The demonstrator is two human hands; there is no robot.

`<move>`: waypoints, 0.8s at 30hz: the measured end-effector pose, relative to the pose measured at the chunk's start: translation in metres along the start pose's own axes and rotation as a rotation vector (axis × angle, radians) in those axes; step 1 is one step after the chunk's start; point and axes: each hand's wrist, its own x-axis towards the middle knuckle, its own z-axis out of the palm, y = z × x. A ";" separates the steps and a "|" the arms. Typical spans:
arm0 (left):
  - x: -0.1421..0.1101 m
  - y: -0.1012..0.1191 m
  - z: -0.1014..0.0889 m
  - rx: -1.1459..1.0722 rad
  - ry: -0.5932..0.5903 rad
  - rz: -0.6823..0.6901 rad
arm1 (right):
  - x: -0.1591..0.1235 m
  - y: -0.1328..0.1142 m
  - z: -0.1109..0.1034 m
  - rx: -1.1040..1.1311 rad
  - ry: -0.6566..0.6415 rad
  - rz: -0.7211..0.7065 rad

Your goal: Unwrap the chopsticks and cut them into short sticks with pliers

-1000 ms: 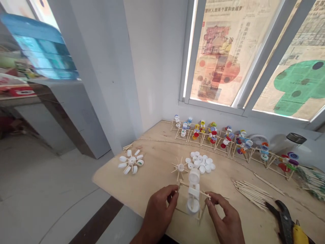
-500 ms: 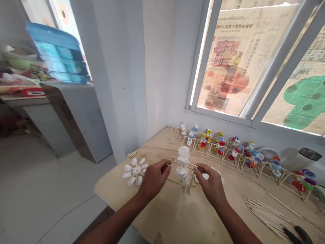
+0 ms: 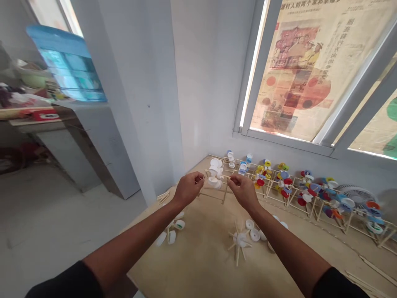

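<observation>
Both my hands hold a small water wheel model (image 3: 214, 176), made of white bottle caps on a thin wooden stick frame, toward the table's far left corner. My left hand (image 3: 190, 188) pinches the left end of its top stick. At the other end, my right hand (image 3: 243, 188) has its fingers closed on the stick. Just behind and to the right stands a row of similar models with coloured caps (image 3: 285, 182). Whether the held frame rests on the table I cannot tell.
Nearer on the wooden table (image 3: 198, 252) lie a hub with bare sticks (image 3: 240, 241), loose white caps (image 3: 254, 234) and a capped wheel (image 3: 171, 236) partly behind my left arm. A small white fan (image 3: 356, 196) stands at the right, below the window. A wall rises behind the table.
My hands have carried the white-capped model from the table's near side away from me, up to the left end of the row. The view has shifted too.
</observation>
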 end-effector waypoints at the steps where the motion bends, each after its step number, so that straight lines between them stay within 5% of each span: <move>1: 0.008 -0.003 0.001 0.014 0.010 -0.015 | 0.008 0.002 0.005 -0.003 -0.005 0.004; 15: 0.106 -0.038 0.026 0.104 0.042 -0.147 | 0.100 0.053 0.060 -0.045 -0.088 0.083; 24: 0.133 -0.073 0.059 0.079 0.011 -0.233 | 0.122 0.077 0.090 -0.092 -0.182 0.184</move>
